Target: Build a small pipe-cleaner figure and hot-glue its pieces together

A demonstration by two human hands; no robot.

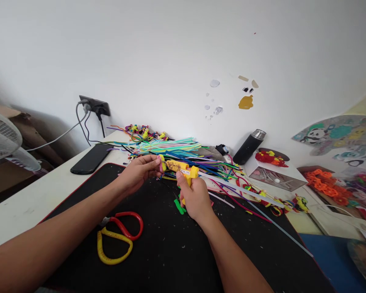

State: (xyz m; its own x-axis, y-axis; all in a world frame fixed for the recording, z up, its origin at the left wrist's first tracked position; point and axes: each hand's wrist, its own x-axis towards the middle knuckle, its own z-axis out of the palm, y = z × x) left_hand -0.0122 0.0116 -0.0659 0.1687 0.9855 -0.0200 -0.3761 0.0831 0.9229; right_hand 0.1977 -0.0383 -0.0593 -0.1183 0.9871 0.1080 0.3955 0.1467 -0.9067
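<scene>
My right hand (194, 199) is wrapped round the handle of a yellow glue gun (181, 167), finger on the trigger, its nozzle pointing left. A clear glue stick (240, 189) juts out of its back to the right. My left hand (139, 172) pinches a small pink and yellow pipe-cleaner piece (162, 163) right at the nozzle. Both hands hover over a black mat (158, 252). A green scrap (179, 206) lies under my right hand.
Red-and-yellow-handled scissors (119, 237) lie on the mat near my left forearm. A heap of coloured pipe cleaners (183, 152) lies behind the hands. A black phone (91, 158), a wall socket (94, 106), a dark flask (249, 146), a fan (6, 142) and finished craft flowers (323, 185) surround the mat.
</scene>
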